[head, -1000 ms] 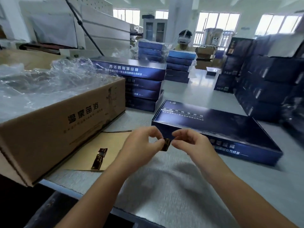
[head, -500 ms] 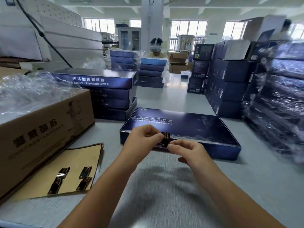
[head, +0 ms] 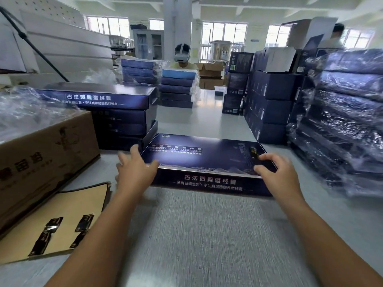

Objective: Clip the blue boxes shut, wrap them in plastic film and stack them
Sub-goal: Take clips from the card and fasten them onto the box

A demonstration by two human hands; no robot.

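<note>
We had both hands pinching the clip [head: 253,152]; now left hand [head: 134,170] lies spread on blue box [head: 199,154], centre frame, right hand [head: 277,172] curls beside clip, pinch unclear. Positioning; not clipped yet.

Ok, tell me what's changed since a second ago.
The hands, which were pinching a small clip together before the blue box, have parted. The left hand now touches its near left corner, and the right hand curls over the near right corner. The clip now sits on the lid by the right hand. The box, the stack behind and the cardboard sheet stayed put.
</note>
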